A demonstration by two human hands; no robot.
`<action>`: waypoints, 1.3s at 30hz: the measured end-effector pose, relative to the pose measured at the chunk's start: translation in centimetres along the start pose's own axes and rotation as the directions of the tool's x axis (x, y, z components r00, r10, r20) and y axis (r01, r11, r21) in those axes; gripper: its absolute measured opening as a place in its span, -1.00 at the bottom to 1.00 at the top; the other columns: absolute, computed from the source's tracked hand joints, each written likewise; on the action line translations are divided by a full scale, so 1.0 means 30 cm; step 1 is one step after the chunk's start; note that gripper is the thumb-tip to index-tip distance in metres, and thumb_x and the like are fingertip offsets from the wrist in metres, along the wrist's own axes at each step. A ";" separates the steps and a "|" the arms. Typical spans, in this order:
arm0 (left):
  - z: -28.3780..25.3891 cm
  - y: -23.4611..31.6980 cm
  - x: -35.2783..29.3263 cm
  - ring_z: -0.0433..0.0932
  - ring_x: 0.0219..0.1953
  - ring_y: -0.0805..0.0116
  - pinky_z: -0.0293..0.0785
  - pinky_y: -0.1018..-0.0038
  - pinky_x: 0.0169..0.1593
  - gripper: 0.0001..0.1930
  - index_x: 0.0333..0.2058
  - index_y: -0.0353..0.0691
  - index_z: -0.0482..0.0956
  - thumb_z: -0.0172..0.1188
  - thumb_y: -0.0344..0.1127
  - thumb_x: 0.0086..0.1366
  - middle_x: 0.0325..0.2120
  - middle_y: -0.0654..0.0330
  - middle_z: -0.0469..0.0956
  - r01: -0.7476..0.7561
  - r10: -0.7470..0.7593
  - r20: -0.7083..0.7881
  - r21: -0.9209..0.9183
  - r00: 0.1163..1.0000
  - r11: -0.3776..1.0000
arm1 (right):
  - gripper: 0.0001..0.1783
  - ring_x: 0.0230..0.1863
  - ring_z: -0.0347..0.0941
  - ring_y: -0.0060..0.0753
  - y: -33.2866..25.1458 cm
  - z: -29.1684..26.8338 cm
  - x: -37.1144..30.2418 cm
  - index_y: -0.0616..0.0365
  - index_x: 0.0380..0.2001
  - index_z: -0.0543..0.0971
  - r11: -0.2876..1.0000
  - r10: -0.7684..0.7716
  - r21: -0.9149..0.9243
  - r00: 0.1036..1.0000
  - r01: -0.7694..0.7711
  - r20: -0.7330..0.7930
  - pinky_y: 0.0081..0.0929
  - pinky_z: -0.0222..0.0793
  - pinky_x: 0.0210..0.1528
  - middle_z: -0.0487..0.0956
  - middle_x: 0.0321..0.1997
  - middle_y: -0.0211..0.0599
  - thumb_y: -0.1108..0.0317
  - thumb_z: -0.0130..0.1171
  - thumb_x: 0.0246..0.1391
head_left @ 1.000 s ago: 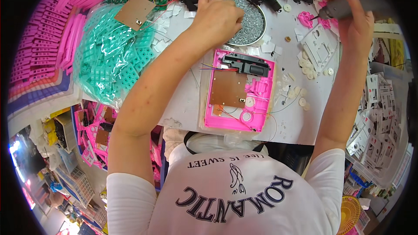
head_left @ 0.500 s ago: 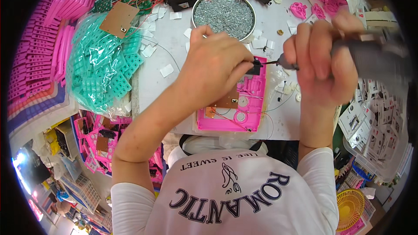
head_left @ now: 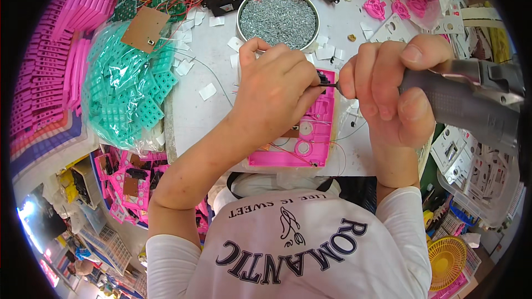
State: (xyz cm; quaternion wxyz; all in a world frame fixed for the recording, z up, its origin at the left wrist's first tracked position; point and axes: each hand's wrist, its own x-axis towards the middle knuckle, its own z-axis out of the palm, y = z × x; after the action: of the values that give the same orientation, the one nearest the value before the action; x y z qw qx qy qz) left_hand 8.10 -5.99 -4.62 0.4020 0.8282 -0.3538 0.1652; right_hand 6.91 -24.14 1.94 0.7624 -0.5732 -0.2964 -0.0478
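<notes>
On the table in front of me lies a pink plastic casing with round openings, thin wires and a brown circuit board in it. My left hand reaches over the casing, thumb and fingertips pinched together by a black part at its far edge. Whatever the fingertips hold is hidden. My right hand is closed round a grey power screwdriver, held almost level. Its thin bit points left and meets the black part beside my left fingertips.
A round tin full of small screws stands beyond my left hand. A bag of turquoise pads lies left, with a brown board on top. Pink parts are stacked far left. A clear bin of white cards sits right.
The screwdriver and my right hand have come left and slightly down, closer to my left fingertips. My left hand stays pinched at nearly the same place over the casing.
</notes>
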 end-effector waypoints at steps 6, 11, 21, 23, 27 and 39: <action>0.026 -0.023 -0.004 0.49 -0.30 0.32 0.15 0.12 0.09 -0.78 -0.49 -0.06 0.53 0.47 -0.29 -0.02 -0.47 0.36 0.50 -0.007 0.007 0.012 -0.020 1.000 1.000 | -0.60 -0.54 0.21 -0.55 0.031 -0.021 -0.008 -0.03 0.16 0.36 0.998 -0.006 0.055 0.999 0.008 -0.034 -0.39 0.37 -0.32 0.32 -0.60 -0.54 0.16 0.13 0.34; 0.005 0.002 0.019 0.51 -0.16 0.31 0.09 0.07 0.16 -0.76 -0.41 -0.07 0.59 0.49 -0.21 0.00 -0.33 0.36 0.57 0.065 -0.065 -0.004 -0.025 0.998 0.998 | -0.63 -0.55 0.20 -0.53 0.027 -0.022 -0.002 0.00 0.12 0.38 0.999 -0.029 0.028 0.998 0.031 -0.056 -0.40 0.37 -0.33 0.30 -0.61 -0.52 0.19 0.13 0.33; 0.002 -0.022 -0.040 0.49 -0.04 0.29 -0.03 -0.15 0.24 -0.66 -0.29 -0.06 0.65 0.49 -0.10 -0.03 -0.24 0.42 0.60 0.058 -0.096 0.202 0.184 0.975 0.981 | -0.74 -0.50 0.44 -0.52 0.151 -0.039 -0.031 0.28 -0.14 0.46 0.999 0.038 -0.018 0.977 -0.042 -0.212 -0.49 0.44 -0.40 0.49 -0.50 -0.31 0.49 0.25 0.12; 0.011 -0.023 -0.037 0.50 -0.07 0.32 0.01 -0.15 0.25 -0.71 -0.36 -0.06 0.63 0.49 -0.13 -0.03 -0.31 0.40 0.57 0.050 -0.079 0.162 0.178 0.984 0.983 | -0.77 -0.58 0.30 -0.52 0.161 -0.042 -0.039 0.21 -0.16 0.37 0.977 0.023 -0.210 0.993 -0.047 -0.116 -0.39 0.40 -0.43 0.40 -0.58 -0.34 0.47 0.19 0.19; 0.017 -0.031 -0.039 0.50 -0.07 0.34 0.09 -0.15 0.25 -0.71 -0.35 -0.07 0.62 0.48 -0.16 -0.02 -0.37 0.37 0.55 0.025 -0.048 0.146 0.155 0.988 0.988 | -0.75 -0.60 0.28 -0.51 0.159 -0.038 -0.026 0.17 -0.22 0.32 0.918 -0.001 -0.396 0.999 0.021 0.050 -0.35 0.41 -0.44 0.39 -0.59 -0.33 0.47 0.21 0.18; -0.298 0.055 -0.027 0.58 -0.05 -0.03 0.53 0.18 -0.04 -0.67 -0.28 -0.24 0.50 0.43 -0.35 0.01 -0.08 -0.02 0.59 0.234 -0.207 0.232 -0.096 0.951 0.967 | -0.37 -0.10 0.53 -0.18 0.009 -0.393 0.177 0.22 0.15 0.49 0.994 0.091 0.081 0.969 -0.074 -0.230 -0.04 0.39 0.13 0.61 -0.12 -0.04 -0.11 0.11 0.29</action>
State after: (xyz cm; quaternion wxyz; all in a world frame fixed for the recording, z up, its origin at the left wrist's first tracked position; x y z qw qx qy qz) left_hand 6.44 0.67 1.40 0.4264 0.8494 -0.3108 0.0044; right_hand 16.05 -33.28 2.42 0.8135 -0.5475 -0.1821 -0.0723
